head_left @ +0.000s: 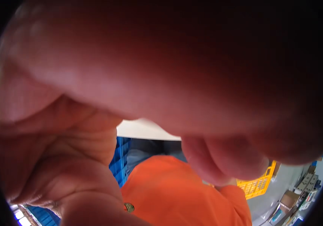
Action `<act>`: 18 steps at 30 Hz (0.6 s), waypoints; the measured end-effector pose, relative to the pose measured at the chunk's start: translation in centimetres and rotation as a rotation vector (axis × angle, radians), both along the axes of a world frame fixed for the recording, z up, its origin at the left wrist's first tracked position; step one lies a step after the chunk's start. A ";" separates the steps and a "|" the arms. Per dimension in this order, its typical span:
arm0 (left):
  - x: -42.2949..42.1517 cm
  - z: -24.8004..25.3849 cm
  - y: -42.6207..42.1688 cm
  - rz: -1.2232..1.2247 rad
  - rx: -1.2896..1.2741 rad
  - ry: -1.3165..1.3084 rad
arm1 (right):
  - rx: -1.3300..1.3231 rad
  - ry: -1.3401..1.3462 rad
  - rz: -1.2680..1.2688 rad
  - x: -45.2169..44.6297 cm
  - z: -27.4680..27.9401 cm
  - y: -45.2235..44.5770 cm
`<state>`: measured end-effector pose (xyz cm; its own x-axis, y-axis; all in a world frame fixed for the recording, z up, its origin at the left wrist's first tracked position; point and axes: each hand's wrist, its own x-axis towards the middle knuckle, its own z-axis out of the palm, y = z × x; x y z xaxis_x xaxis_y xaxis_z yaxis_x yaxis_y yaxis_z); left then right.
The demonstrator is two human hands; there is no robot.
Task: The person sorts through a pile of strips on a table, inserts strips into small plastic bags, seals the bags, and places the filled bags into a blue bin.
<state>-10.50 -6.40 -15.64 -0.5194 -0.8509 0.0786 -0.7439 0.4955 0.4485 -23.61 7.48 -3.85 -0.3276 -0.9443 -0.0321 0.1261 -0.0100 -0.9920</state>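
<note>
My left hand (75,147) is right in front of the camera and covers most of the view. Its palm faces the lens, and the slightly bent fingers reach across to the right; I see nothing between them. A blurred finger fills the dark upper part. Below the fingers shows my orange top (169,192) with a small round badge (129,207). On its right side is an orange sleeve (236,199). My right hand is hidden behind the fingers of the left, apart from perhaps a sliver of skin at the cuff.
A white surface (146,130) edges in beyond the palm, above a blue crate (120,158). To the right stands a yellow crate (257,184) with slotted walls. Farther right are a cardboard box (289,199) and other items along the grey floor (281,179).
</note>
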 end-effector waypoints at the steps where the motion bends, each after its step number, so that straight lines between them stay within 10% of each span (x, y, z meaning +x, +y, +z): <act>1: -0.3 -0.5 0.4 -0.002 0.037 0.003 | -0.009 -0.022 0.002 -0.1 -0.1 -0.1; 9: 3.1 4.7 5.2 -0.198 0.298 0.287 | 0.044 -0.012 0.007 0.0 -1.3 0.5; 15: 8.0 25.4 9.0 -0.437 0.335 0.886 | 0.003 -0.041 -0.096 0.3 -0.9 0.0; 18: 8.2 26.5 5.5 -0.410 0.287 0.903 | -0.042 -0.014 -0.037 -1.2 -1.5 0.4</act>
